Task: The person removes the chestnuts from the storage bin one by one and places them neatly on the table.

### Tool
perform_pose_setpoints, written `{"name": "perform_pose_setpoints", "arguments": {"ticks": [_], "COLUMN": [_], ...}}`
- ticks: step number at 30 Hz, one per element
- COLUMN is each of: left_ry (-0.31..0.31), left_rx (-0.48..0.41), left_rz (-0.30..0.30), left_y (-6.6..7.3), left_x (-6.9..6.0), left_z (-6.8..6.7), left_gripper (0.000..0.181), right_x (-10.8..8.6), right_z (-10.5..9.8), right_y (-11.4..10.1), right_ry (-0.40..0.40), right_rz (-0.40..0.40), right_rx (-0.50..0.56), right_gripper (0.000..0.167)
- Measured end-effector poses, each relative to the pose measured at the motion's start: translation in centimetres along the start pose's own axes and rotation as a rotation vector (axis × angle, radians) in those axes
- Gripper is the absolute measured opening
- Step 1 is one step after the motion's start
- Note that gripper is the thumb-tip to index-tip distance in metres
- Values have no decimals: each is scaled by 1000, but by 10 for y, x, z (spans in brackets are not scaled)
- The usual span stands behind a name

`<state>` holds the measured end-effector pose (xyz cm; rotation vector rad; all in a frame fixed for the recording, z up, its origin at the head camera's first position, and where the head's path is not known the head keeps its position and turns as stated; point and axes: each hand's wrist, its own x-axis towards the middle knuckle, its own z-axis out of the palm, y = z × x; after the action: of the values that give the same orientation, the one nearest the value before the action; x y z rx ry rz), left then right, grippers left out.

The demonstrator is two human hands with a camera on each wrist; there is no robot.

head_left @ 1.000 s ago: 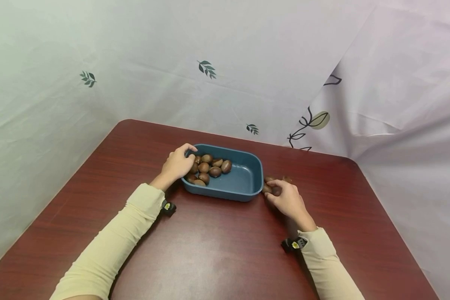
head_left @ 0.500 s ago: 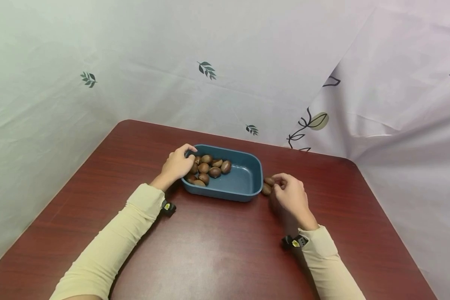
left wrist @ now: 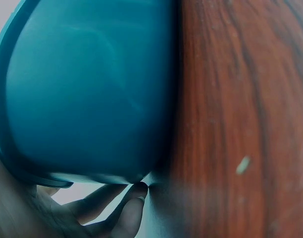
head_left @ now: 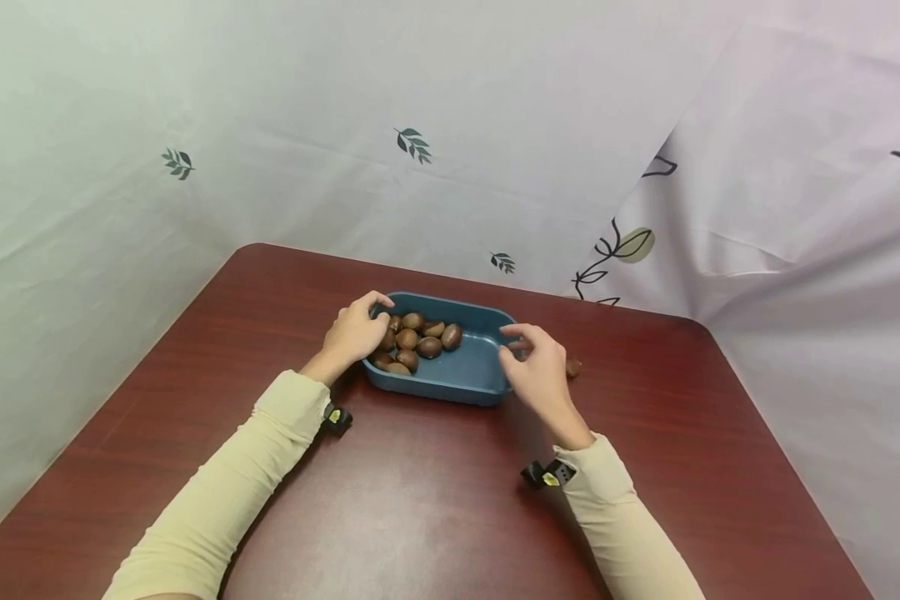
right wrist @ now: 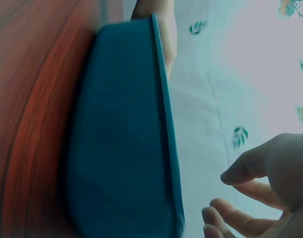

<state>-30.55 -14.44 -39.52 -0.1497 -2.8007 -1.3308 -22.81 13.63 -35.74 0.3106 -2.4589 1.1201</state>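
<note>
From the head view, the blue container [head_left: 435, 390] sits on the dark red table [head_left: 390, 492], near its far edge. The left hand [head_left: 354, 335] holds the container's left end, thumb lapping over the rim. Brown nuts [head_left: 429, 347] crowd the left half inside; one loose nut [head_left: 573, 367] lies on the table to the right, partly behind the right hand [head_left: 537, 371]. That hand hovers at the container's right end, thumb and fingers parted; something dark shows by its fingers, and I can't make out what.

In the left wrist view, the container's smooth outer wall fills the left, and bent fingers [left wrist: 129, 215] meet its far side. The walls look stiff and fairly light, so the rim at either end seems the surest hold.

In the right wrist view, the right thumb [right wrist: 245, 166] stands clear of the loosely bent fingers, nothing visible between them. The nuts look hard, light and glossy, apt to roll or slip; I'd pinch each across its middle.
</note>
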Motion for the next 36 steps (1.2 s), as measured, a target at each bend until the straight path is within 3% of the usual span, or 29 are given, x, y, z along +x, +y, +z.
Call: {"name": "perform_pose_setpoints", "arguments": {"ticks": [8, 14, 20, 23, 29, 33, 36], "left_ry": [-3, -3, 3, 15, 8, 8, 11], "left_rx": [-2, 8, 1, 0, 13, 9, 12], "left_rz": [-6, -7, -5, -2, -2, -1, 1], "left_y": [2, 1, 2, 1, -2, -2, -2], "left_x": [-1, -1, -1, 0, 1, 1, 2], "left_z": [0, 2, 2, 1, 0, 0, 1], "left_gripper": [33, 33, 33, 32, 33, 33, 33], "right_x": [9, 20, 32, 37, 40, 40, 41], "right_z": [40, 65, 77, 83, 90, 90, 88], "right_y": [-8, -9, -11, -11, -11, -10, -7], "right_ry": [-215, -366, -550, -621, -702, -703, -660], "right_rz": [37, 67, 3, -51, -77, -92, -108], "right_rx": [53, 26, -91, -133, -115, -101, -77], "right_gripper": [30, 35, 49, 48, 33, 31, 30]}}
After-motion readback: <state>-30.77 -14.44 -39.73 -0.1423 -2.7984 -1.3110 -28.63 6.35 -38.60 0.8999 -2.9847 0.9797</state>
